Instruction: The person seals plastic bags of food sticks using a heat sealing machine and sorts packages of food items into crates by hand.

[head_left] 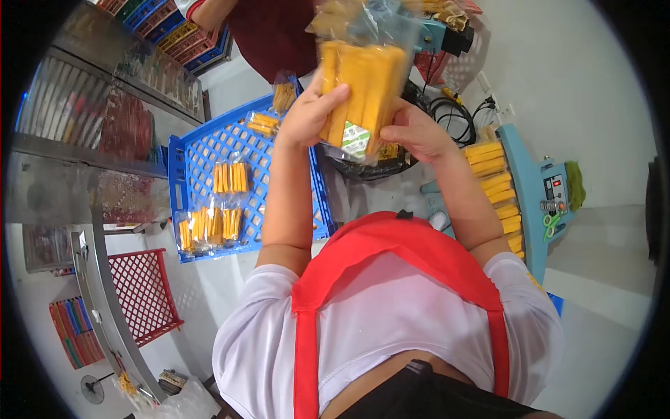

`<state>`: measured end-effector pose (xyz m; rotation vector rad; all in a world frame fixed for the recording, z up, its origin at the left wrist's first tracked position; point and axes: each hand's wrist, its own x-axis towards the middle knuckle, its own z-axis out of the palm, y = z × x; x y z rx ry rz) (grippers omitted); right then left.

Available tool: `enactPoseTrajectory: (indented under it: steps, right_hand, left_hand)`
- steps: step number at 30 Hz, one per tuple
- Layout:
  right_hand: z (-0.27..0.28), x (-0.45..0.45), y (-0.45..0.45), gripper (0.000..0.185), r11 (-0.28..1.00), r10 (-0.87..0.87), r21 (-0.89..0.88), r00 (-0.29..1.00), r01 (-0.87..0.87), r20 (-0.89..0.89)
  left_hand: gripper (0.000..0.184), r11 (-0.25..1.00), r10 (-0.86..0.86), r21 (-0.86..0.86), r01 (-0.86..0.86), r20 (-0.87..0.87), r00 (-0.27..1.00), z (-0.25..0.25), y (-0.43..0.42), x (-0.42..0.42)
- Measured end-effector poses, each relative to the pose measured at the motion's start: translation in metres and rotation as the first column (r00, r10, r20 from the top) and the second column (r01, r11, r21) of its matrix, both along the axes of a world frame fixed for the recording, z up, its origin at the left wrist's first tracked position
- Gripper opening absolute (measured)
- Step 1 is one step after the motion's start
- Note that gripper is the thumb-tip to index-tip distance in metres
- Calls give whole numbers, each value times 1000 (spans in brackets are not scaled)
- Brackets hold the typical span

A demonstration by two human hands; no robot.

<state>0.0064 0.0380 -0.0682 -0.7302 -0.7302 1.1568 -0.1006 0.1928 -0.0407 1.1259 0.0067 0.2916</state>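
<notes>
A clear plastic bag of long yellow sticks (366, 87), with a green and white label (355, 140) near its lower end, is held up in front of me. On its left edge my left hand (310, 115) grips it, thumb across the front. My right hand (421, 133) pinches the lower right edge; some of its fingers are hidden behind the bag. Below and to the left is a blue plastic crate (179, 174) with several bags of yellow sticks (231, 177) lying in it. The bag's upper end is blurred.
To my right stands a teal machine (534, 188) with a row of yellow packs (497, 185) and green-handled scissors (552, 225). Beyond my hands are a black plastic bag (373, 170) and coiled cables (453, 112). A person in a maroon apron (272, 35) stands opposite. A red crate (143, 293) is at left.
</notes>
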Motion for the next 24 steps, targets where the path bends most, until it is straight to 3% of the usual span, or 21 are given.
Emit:
enactPoseTrajectory:
  steps: [2, 4, 6, 8, 9, 10, 12, 13, 14, 15, 17, 18, 19, 21, 23, 24]
  right_hand:
    - [-8, 10, -3, 55, 971, 139, -216, 978, -103, 158]
    - [-18, 9, -2, 55, 963, 149, -238, 986, -129, 69]
    - [-22, -2, -3, 54, 994, 48, -93, 987, -62, -150]
    - [-19, -8, -1, 54, 999, 15, -28, 982, -20, -189]
    - [-18, -10, 0, 54, 999, -19, 39, 973, 28, -230]
    - [-16, -11, 2, 54, 999, -23, 36, 972, 33, -234]
    - [-13, -10, 5, 59, 985, -129, 108, 988, 138, -83]
    - [-14, -12, 8, 59, 985, -133, 101, 987, 141, -89]
    - [-14, -14, 11, 60, 971, -196, 122, 978, 204, -73]
    - [-14, -18, 15, 61, 955, -254, 146, 966, 259, -57]
    - [-16, -30, 22, 61, 951, -270, 129, 958, 282, -99]
    - [-16, -35, 26, 60, 942, -298, 115, 944, 315, -139]
    - [-16, -40, 29, 60, 946, -288, 115, 948, 304, -136]
    - [-17, -50, 32, 60, 957, -227, 128, 946, 260, -231]
    - [-21, -56, 37, 59, 956, -238, 129, 953, 264, -188]
    - [-23, -58, 38, 59, 952, -256, 133, 956, 275, -144]
  left_hand:
    - [54, 995, -90, 33, 92, -75, 993, -3, 4, 4]
    - [53, 982, -103, 143, 125, -152, 983, -1, 4, 11]
    - [53, 981, -107, 154, 114, -54, 993, -10, 11, 10]
    - [53, 996, 79, -57, -71, 153, 985, -22, 20, 6]
    - [54, 971, 237, -19, -237, 147, 960, -23, 18, 0]
    - [54, 972, 233, -20, -232, 142, 962, -25, 10, -6]
    - [53, 782, 619, 3, -623, 106, 778, -30, -7, -17]
    - [53, 806, 582, 56, -589, 102, 807, -40, -12, -23]
    - [52, 843, 449, 243, -480, 173, 876, -49, -19, -19]
    - [56, 673, 544, 509, -537, 151, 825, -42, -28, -21]
    - [59, 431, 642, 731, -529, 163, 749, -35, -38, -22]
    - [57, 694, 649, 293, -657, 138, 748, -36, -37, -17]
    - [56, 757, 646, -230, -612, 117, 755, -37, -37, -15]
    - [57, 773, 614, -293, -562, 128, 779, -38, -36, -19]
    - [63, 796, 490, -447, -407, 82, 868, -50, -28, -19]
    - [63, 792, 494, -450, -412, 78, 866, -49, -27, -24]
